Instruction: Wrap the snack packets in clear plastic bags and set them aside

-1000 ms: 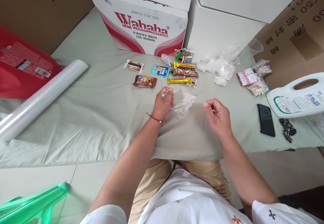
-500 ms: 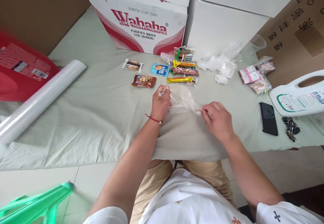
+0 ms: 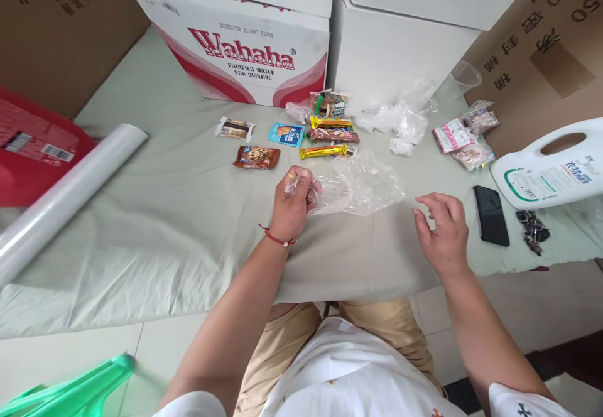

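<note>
My left hand (image 3: pixel 293 200) is closed around one end of a clear plastic bag (image 3: pixel 360 184), which spreads out to the right over the cloth. My right hand (image 3: pixel 443 225) is off the bag, with thumb and fingers apart and nothing between them. Just beyond the bag lie several wrapped snacks: a brown cookie packet (image 3: pixel 257 157), a blue packet (image 3: pixel 286 134), a yellow-wrapped bar (image 3: pixel 324 151) and a brown-wrapped bar (image 3: pixel 333 135). Crumpled clear plastic (image 3: pixel 407 119) sits behind the bag to the right.
A Wahaha carton (image 3: pixel 245 53) and a white box (image 3: pixel 400 53) stand at the back. On the right are pink snack packs (image 3: pixel 452 135), a white detergent bottle (image 3: pixel 549 175), a black phone (image 3: pixel 491 216) and keys (image 3: pixel 533 232). A plastic film roll (image 3: pixel 70 197) lies left.
My right hand has let go of the bag and moved right, its fingers spreading. The bag has opened out flatter, still held by my left hand. The view has shifted slightly.
</note>
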{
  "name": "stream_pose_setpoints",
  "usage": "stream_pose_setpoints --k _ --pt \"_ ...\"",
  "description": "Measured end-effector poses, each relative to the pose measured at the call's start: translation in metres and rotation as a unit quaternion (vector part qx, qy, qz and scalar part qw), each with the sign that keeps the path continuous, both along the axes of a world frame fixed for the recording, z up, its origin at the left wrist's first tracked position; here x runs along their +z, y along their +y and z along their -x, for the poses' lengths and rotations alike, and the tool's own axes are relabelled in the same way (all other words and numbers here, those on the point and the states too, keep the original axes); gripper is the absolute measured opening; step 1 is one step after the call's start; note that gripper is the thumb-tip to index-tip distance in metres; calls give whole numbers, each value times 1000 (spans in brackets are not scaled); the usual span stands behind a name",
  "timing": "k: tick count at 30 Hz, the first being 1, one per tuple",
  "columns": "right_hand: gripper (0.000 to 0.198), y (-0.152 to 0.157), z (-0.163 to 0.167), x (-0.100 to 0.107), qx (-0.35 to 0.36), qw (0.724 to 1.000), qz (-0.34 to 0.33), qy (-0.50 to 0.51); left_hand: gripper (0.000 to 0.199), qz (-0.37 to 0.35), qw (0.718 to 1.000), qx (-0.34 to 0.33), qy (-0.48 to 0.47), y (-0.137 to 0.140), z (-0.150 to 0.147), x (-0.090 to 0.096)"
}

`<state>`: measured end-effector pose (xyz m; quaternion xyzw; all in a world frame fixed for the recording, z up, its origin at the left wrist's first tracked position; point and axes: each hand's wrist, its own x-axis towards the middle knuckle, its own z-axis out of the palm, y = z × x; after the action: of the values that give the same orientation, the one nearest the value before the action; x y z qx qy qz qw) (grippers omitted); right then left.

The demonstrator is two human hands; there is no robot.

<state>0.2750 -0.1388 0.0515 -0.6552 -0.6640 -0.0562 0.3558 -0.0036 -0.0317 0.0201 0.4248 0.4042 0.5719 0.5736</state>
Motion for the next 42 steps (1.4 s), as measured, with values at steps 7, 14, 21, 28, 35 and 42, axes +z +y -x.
stream_pose_setpoints --k 7,14,21,28,35,42 --pt "59 -20 51 0 155 787 279 528 8 -348 824 52 444 -73 -4 40" --pt "41 -6 81 -15 73 796 287 528 46 -292 710 -172 618 -109 -27 45" --pt "33 -3 75 -31 53 831 264 487 37 -286 810 -90 503 -117 -11 43" --pt "30 -6 78 -24 68 883 238 398 46 -285 722 89 624 -83 -35 51" --pt "32 -6 62 -28 22 884 250 395 30 -100 805 -54 582 -48 -18 32" --pt "35 -8 41 -32 2 868 282 408 30 85 897 146 408 -83 37 -7"
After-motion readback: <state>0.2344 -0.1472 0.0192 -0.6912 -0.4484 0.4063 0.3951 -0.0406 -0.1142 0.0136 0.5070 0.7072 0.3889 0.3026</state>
